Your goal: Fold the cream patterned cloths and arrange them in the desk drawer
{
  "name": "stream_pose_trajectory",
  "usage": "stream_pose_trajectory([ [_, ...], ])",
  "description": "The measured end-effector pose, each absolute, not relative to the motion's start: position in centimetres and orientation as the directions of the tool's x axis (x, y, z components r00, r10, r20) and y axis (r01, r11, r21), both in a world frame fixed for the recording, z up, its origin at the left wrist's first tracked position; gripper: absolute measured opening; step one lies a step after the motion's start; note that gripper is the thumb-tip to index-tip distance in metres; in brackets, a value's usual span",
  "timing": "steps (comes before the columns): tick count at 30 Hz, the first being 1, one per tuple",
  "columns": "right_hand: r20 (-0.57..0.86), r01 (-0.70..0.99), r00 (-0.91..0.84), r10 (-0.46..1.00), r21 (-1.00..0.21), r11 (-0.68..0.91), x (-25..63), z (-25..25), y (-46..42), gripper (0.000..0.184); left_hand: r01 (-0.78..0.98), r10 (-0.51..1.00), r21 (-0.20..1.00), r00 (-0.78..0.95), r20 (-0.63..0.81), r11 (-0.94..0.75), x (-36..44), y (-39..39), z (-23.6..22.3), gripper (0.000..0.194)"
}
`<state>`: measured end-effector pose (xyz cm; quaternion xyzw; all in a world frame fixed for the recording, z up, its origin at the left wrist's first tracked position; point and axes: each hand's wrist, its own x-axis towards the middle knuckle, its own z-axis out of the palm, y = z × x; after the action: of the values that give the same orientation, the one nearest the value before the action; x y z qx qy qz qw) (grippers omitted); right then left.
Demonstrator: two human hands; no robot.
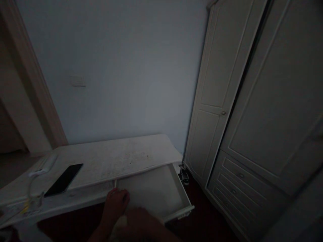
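Observation:
A white drawer is pulled out from under the white desk top. At the drawer's left side is my left hand, its fingers curled closed near the thin left wall. A small pinkish spot shows at its fingertips; what they hold, if anything, I cannot make out. Lower and closer to me, my right hand is over the front left part of the drawer, dark and blurred. Its fingers are hidden. Between the two hands a pale patch shows, too unclear to name.
A black phone lies on the desk's left part, near a white object with a cable. Something yellow is at the lower left. A wardrobe with drawers stands at the right. Dark items are on the floor beside the desk.

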<state>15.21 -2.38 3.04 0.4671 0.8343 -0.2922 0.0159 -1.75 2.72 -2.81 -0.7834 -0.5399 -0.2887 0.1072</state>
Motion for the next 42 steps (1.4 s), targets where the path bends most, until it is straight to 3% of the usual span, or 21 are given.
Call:
stream_pose_trajectory([
  [5,-0.317,0.838,-0.469,0.824,-0.453,0.303,21.1,4.2,-2.8,0.062,0.904,0.804,0.172,0.246,0.541,-0.392,-1.3,2.1,-2.1,0.034],
  [9,-0.331,0.895,-0.35,0.876,-0.394,0.209,26.4,5.1,-2.3,0.073,0.904,0.824,0.198,0.233,0.517,-0.38,-1.0,2.0,-1.7,0.033],
  [15,-0.293,0.902,-0.384,0.875,-0.319,0.289,25.8,5.0,-2.2,0.067,0.92,0.847,0.164,0.244,0.472,-0.356,-1.1,2.1,-1.7,0.037],
  [23,-0.264,0.81,-0.55,0.792,-0.397,0.431,14.4,2.0,-2.3,0.07,0.915,0.821,0.149,0.253,0.512,-0.375,-2.4,3.6,-4.1,0.03],
  [30,-0.266,0.813,-0.483,0.834,-0.491,0.314,19.0,3.7,-3.2,0.062,0.902,0.82,0.176,0.26,0.51,-0.395,-1.9,2.7,-3.3,0.032],
  [33,-0.279,0.841,-0.449,0.849,-0.455,0.294,24.0,4.7,-2.8,0.054,0.893,0.828,0.199,0.263,0.494,-0.403,-1.6,2.3,-2.6,0.033],
  [36,-0.296,0.89,-0.354,0.887,-0.398,0.222,27.4,5.6,-2.4,0.058,0.901,0.852,0.219,0.24,0.466,-0.374,-1.4,2.3,-2.1,0.034],
  [42,-0.28,0.86,-0.495,0.822,-0.29,0.419,22.8,4.5,-2.0,0.061,0.923,0.869,0.181,0.235,0.435,-0.341,-1.1,2.1,-1.5,0.035],
])
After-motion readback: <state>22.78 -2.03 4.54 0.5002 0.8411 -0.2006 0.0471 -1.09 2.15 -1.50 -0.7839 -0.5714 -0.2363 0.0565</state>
